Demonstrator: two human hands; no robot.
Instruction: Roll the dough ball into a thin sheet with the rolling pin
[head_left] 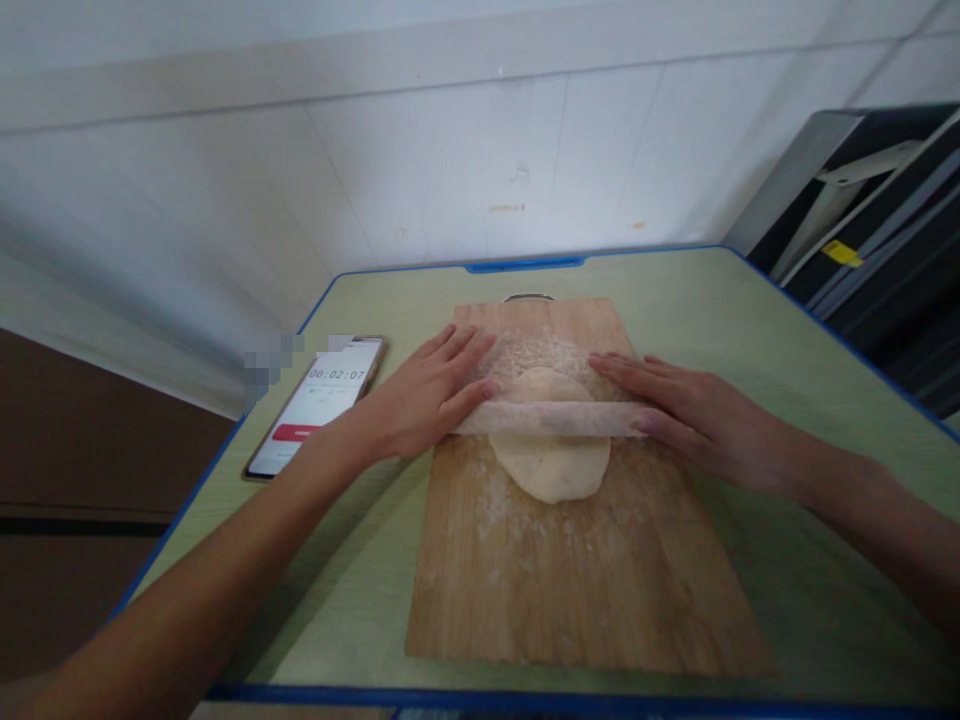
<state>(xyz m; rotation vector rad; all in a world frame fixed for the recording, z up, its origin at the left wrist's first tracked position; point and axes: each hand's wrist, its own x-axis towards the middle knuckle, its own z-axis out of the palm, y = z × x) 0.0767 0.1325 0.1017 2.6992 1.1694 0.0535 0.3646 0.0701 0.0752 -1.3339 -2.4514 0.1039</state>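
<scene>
A pale rolling pin [555, 418] lies crosswise over a flattened round of dough [553, 470], with dough showing on both sides of it. My left hand [442, 390] holds the pin's left end, thumb against it and fingers reaching past it toward the board's far side. At the other end, my right hand [682, 410] holds the pin in a similar way, its fingers stretched forward and its thumb on the pin. The pin's ends are partly hidden by my hands. Under the dough is a wooden cutting board [585, 600] dusted with flour, thickest beyond the dough.
A phone [322, 400] with a running-time display of 00:02:07 lies left of the board, close to my left forearm. The green table [750, 330] has a blue edge and meets a white wall [480, 160]. Dark folded furniture [870, 220] leans at the right.
</scene>
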